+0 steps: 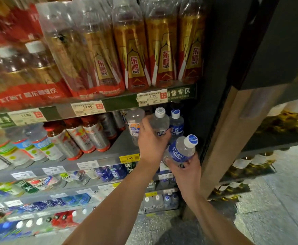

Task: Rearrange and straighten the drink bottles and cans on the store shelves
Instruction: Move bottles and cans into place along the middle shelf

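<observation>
At the shelf's right end, head view | we see the left hand (151, 138) wrapped round a clear bottle (159, 123) on the shelf (116, 149) | right hand (185, 171) grips a blue-label bottle (181, 150) off the edge (likely waiting for a slot).

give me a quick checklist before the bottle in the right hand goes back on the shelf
1. Right hand holds the blue-label bottle firmly: ok, fingers wrap its base.
2. That bottle upright: not ok, it tilts right.
3. Its cap on: ok.
4. Left hand steadies the clear bottle on the shelf: ok, gripping it.
5. Free spot at the shelf's right end: cannot tell, hands hide it.
6. Dark blue bottle behind standing upright: ok.
</observation>
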